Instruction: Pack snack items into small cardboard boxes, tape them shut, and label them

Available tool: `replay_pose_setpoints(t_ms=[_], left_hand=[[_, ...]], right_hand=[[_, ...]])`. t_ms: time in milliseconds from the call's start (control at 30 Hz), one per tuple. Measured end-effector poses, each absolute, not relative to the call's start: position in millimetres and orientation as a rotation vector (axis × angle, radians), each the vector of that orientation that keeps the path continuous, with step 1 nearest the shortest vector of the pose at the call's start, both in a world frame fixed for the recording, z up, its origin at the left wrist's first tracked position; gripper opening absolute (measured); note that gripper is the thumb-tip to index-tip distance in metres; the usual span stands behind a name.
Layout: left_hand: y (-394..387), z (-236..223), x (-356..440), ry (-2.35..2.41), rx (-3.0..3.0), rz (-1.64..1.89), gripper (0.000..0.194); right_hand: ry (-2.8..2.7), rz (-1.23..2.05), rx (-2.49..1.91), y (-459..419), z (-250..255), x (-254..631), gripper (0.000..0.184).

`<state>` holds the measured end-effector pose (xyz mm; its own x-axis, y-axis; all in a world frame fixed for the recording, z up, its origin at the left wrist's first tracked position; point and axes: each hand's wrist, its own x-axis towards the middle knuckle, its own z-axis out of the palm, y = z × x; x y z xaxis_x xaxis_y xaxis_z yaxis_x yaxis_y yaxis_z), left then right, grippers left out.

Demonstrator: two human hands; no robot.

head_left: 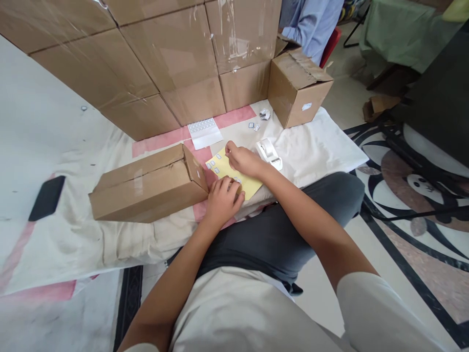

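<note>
Head view, looking down along both arms onto a cloth-covered surface (110, 244). From lower left, left forearm angled upward and inward, ending in left hand (222, 201): back uppermost, knuckles raised, fingers bent and loosely spread over the lower left part of a yellow sheet (253, 187), with thumb set apart toward the right. From lower right, right arm carried in a long diagonal above the thigh (335, 195), ending in right hand (242, 160) over the upper part of the same sheet; fingers curled inward, with thumb and forefinger drawn close together near the upper edge. Cannot tell whether pinching a label or nothing. Note the yellow sheet lying flat beneath both hands, with small white labels (213, 164) visible toward its left corner. Just beside right wrist, a white tape dispenser (268, 151); cannot tell whether touching. Immediately left of left hand, a brown carton (146, 193) lying lengthwise, with one corner close to the fingers. Beyond the hands, a printed white sheet (205, 134) and, farther right, loose labels (251, 125) near a second carton (286, 93). At the back, stacked cartons (172, 54).
</note>
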<state>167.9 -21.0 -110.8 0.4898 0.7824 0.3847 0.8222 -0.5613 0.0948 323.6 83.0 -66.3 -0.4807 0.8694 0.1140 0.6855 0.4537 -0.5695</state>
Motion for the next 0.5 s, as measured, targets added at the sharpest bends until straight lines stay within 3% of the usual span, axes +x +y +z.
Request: replay_pose_setpoints(t_ms=[500], left_hand=[[-24.7,-112.5,166.4,-1.386,-2.578,-0.614,0.026]], right_hand=[[-2.114,0.914,-0.825,59.6,-78.2,289.8,0.01]])
